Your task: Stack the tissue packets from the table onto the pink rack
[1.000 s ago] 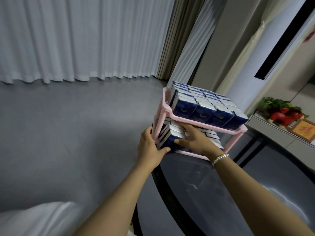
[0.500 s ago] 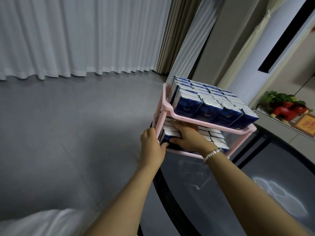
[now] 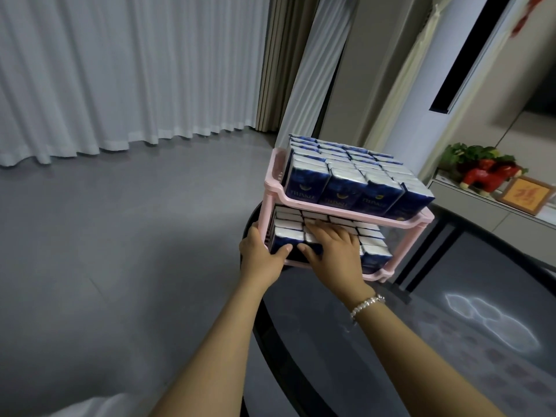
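Since half a second ago my right hand (image 3: 329, 251) has pushed deeper into the lower tier, and my left thumb has come round onto the front of the corner packet. The tissue packets (image 3: 346, 179) fill the upper tier of the pink rack (image 3: 272, 192) in tight upright rows, and more line the lower tier (image 3: 374, 254). My right hand lies flat on the lower packets, fingers straight and pressing on their tops. My left hand (image 3: 260, 257) grips the rack's near-left corner post, fingers wrapped behind it, thumb on the packet there. I see a pearl bracelet (image 3: 365, 305) on my right wrist. The rack stands at the edge of the dark glossy table (image 3: 346, 356). Beyond are white curtains (image 3: 120, 70), grey floor (image 3: 105, 236), and a sideboard holding a red ornament (image 3: 484, 176) beside a framed picture (image 3: 525, 194).
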Available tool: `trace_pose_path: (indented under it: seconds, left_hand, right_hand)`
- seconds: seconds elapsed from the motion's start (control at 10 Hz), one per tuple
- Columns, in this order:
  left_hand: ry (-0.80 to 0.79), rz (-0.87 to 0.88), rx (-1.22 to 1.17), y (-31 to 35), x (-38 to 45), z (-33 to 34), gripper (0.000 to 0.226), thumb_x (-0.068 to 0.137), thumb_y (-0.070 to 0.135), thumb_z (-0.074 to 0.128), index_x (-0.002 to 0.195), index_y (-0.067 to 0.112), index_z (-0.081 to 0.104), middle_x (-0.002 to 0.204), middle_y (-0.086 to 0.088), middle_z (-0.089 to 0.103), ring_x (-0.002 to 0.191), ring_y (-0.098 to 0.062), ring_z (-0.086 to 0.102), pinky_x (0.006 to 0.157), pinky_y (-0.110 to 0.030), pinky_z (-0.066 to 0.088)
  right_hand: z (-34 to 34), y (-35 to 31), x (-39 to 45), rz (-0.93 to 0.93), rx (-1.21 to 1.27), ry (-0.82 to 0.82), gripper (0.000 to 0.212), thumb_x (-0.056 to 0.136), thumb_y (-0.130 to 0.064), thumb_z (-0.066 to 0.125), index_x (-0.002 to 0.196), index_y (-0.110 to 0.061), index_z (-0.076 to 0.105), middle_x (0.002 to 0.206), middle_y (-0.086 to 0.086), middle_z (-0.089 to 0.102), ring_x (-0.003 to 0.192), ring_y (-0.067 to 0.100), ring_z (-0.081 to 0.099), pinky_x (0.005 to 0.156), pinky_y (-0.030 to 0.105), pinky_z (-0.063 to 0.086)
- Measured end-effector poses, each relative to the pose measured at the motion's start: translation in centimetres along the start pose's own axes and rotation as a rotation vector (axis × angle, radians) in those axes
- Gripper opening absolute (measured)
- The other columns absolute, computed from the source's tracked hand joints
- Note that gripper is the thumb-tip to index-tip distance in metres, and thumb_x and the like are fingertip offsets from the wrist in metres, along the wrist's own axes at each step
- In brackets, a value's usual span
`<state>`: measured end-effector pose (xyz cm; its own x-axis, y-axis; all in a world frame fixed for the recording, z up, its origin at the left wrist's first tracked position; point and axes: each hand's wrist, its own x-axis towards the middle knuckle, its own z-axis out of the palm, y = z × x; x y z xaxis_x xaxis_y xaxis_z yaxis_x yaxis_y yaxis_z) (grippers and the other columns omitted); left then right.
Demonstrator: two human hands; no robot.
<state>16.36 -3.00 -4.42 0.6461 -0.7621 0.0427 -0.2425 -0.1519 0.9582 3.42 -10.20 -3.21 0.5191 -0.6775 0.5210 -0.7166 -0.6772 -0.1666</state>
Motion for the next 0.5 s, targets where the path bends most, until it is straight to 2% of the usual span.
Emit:
trace_pose_path:
  seconds: [0.1, 0.2, 0.3, 0.4, 0.5]
  left_hand:
    - [0.005, -0.015, -0.033, 0.2, 0.4, 0.5, 0.069, 0.083, 0.029, 0.070, 0.140, 0.014, 0.033, 0.132, -0.012, 0.043, 0.107, -0.024, 0.053, 0.078, -0.026, 0.046]
    - [0.039, -0.033, -0.049, 0.2, 0.7, 1.0, 0.070, 0.083, 0.029, 0.070, 0.139, 0.013, 0.033, 0.130, -0.014, 0.046, 0.111, -0.028, 0.054, 0.085, -0.033, 0.050]
    - [0.061, -0.033, -0.087, 0.5, 0.4, 1.3, 0.071, 0.084, 0.023, 0.070, 0.142, 0.014, 0.030, 0.131, -0.010, 0.047, 0.108, -0.024, 0.054, 0.075, -0.027, 0.050]
    - [0.081, -0.021, -0.122, 1.0, -0.3, 1.4, 0.080, 0.085, 0.022, 0.069, 0.148, 0.015, 0.020, 0.139, -0.010, 0.044, 0.119, -0.026, 0.051, 0.092, -0.036, 0.049]
    - [0.112, 0.005, -0.094, 1.7, -1.5, 1.6, 0.080, 0.085, 0.026, 0.068, 0.148, 0.018, 0.018, 0.146, -0.011, 0.039, 0.129, -0.031, 0.045, 0.103, -0.044, 0.044]
  right_hand:
    - [0.0, -0.2, 0.3, 0.043, -0.015, -0.018, 0.048, 0.085, -0.049, 0.051, 0.125, -0.024, 0.059, 0.127, -0.003, 0.061, 0.122, 0.024, 0.050, 0.096, 0.040, 0.034]
    - [0.1, -0.5, 0.3, 0.049, -0.075, -0.072, 0.053, 0.083, -0.052, 0.039, 0.119, -0.021, 0.063, 0.120, 0.000, 0.066, 0.113, 0.027, 0.059, 0.090, 0.041, 0.043]
    - [-0.1, -0.4, 0.2, 0.026, -0.070, -0.112, 0.053, 0.087, -0.048, 0.040, 0.129, -0.020, 0.054, 0.133, 0.003, 0.056, 0.127, 0.027, 0.047, 0.102, 0.042, 0.034]
    - [-0.6, 0.3, -0.5, 0.009, 0.030, -0.113, 0.050, 0.094, -0.042, 0.045, 0.138, -0.019, 0.042, 0.145, 0.001, 0.043, 0.140, 0.023, 0.029, 0.113, 0.036, 0.015]
    - [-2.3, 0.8, -1.8, 0.041, 0.135, -0.037, 0.045, 0.093, -0.037, 0.050, 0.133, -0.016, 0.049, 0.139, 0.003, 0.051, 0.136, 0.024, 0.035, 0.112, 0.034, 0.019]
